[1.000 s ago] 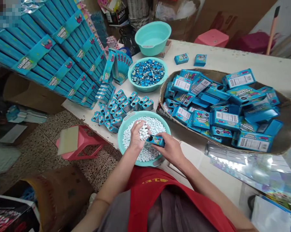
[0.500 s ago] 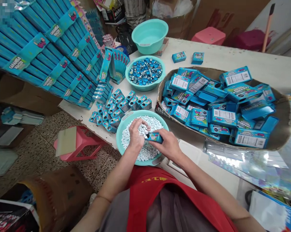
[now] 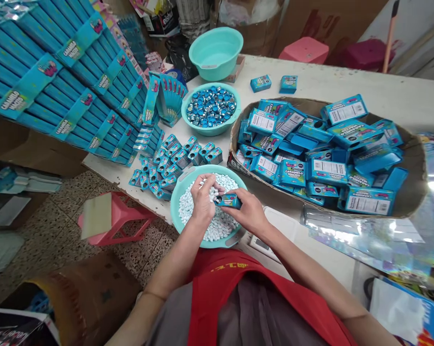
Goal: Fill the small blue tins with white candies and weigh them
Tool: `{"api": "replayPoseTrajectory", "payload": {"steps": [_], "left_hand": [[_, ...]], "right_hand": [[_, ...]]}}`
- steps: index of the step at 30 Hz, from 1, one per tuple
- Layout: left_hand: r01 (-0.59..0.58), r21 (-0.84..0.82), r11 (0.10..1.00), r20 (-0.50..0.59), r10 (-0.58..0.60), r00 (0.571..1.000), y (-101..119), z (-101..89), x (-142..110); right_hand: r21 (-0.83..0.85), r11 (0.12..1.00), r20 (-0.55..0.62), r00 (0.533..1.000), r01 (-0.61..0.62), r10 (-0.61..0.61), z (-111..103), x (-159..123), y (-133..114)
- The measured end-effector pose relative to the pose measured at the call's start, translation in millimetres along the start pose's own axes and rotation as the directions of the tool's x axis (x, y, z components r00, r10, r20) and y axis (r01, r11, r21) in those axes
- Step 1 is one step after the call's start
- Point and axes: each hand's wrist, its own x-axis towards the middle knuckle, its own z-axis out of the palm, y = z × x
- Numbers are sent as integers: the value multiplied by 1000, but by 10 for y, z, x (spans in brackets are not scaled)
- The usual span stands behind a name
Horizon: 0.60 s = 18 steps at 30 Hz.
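Over a turquoise basin [image 3: 176,211] of small white candies [image 3: 217,232], my right hand [image 3: 251,211] grips a little blue candy box [image 3: 228,200]. The box lies on its side, its dark round hole turned toward my left hand [image 3: 203,199]. My left hand is cupped around several white candies beside that hole, its fingers curled. To the left of the basin stand several similar blue boxes [image 3: 180,157] with their holes facing up. Behind them, a second turquoise basin [image 3: 185,120] holds blue and silver caps [image 3: 211,106].
A cut-down carton [image 3: 416,192] full of blue boxes takes up the right of the table. A white scale [image 3: 285,223] lies partly under my right forearm. Stacked blue display packs [image 3: 58,86] rise at the left. A red stool [image 3: 121,218] stands on the floor.
The box in my right hand has turned so its printed face shows more. My left fingers have closed in over the candies. The whole view has shifted slightly.
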Motion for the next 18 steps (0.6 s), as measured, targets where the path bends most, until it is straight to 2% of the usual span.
{"api": "replayPoseTrajectory", "payload": {"steps": [4,11,18], "left_hand": [[-17,-4,1000,-18,17,1000,11,12,8],[-30,39,999,21,29,999,42,31,6],[-48,66,997,32,46,998,26,13,-2]], "right_hand": [[27,1000,-25,1000,-15,16,-2,9,-15],[80,997,-42,999,-17,20,-6,7,-40],[63,998,-58,998,-28,31,5,-10,-81]]}}
